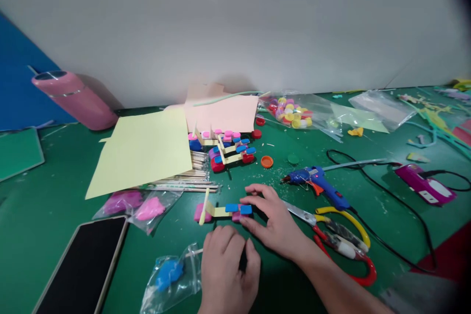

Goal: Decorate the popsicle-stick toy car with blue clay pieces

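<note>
A little stick toy lies flat on the green table, near the middle. It is a pale stick with blue and pink foam bits on it.

The right hand is at 3 o'clock from the toy. It is open and flat, and its fingertips touch the blue bit at the toy's end. The left hand is at 6 o'clock, close to the toy but not touching it. Its fingers are curled shut. I cannot tell if anything is inside.

A clear bag with blue bits lies just beside the left hand, at 8 o'clock from the toy. Scissors with red and yellow handles lie past the right hand at 4 o'clock. A blue glue gun is at 2 o'clock. More stick toys sit at 12 o'clock, next to a pile of wooden sticks. A yellow paper is at 10 o'clock, partly over the sticks. Bags with pink bits are at 9 o'clock.
</note>
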A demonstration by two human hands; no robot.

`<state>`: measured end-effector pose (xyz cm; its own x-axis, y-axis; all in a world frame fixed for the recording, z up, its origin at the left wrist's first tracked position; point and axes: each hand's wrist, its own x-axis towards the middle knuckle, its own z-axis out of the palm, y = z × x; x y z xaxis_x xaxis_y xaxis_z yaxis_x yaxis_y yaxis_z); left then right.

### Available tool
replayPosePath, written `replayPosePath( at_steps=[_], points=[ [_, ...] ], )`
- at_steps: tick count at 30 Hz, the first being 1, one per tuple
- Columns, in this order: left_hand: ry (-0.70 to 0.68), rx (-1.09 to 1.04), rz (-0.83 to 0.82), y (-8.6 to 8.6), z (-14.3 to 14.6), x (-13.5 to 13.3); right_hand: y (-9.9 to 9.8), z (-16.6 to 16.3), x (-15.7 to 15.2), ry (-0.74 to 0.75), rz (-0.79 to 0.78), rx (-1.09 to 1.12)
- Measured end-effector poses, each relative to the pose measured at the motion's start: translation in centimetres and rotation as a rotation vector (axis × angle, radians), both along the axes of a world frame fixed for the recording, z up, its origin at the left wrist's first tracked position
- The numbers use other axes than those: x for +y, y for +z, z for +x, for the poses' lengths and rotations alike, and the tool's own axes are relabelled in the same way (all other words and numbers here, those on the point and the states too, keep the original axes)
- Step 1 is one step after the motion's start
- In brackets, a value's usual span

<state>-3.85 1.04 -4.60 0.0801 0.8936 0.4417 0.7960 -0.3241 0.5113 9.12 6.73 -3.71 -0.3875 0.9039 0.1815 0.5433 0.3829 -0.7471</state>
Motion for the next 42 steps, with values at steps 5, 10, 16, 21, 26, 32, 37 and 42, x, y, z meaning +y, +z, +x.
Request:
replayPosePath(
  at_steps=[5,10,16,21,26,32,37,42],
  points=[
    [-0.001,0.024,0.113,-0.2,-0.1,0.2,0.0,0.2,0.2,0.024,-0.008,0.019],
    [-0.07,0.186,0.111,-0.6,-0.3,0.5,-0.2,0.4,0.3,0.04,-0.009,0.014],
    [-0.09,0.317,0.02,-1.1,-0.7,0.6,-0.1,0.4,0.3,0.047,-0.006,0.019],
    [-0.076,0.347,0.016,-1.2,-0.8,0.5,0.0,0.4,0.2,0.043,-0.011,0.009],
    [-0.073,0.352,-0.001,-1.1,-0.6,0.8,0.0,0.4,0.3,0.04,-0.012,0.003],
    [-0.089,0.368,0.011,-0.8,-0.3,1.2,0.0,0.4,0.4,0.038,-0.01,0.007],
    [-0.081,0.387,0.019,-0.6,-0.2,1.3,0.0,0.3,0.3,0.036,-0.001,0.007],
    [-0.092,0.379,0.009,-0.6,-0.2,1.3,0.0,0.3,0.3,0.026,0.012,0.006]
  ],
)
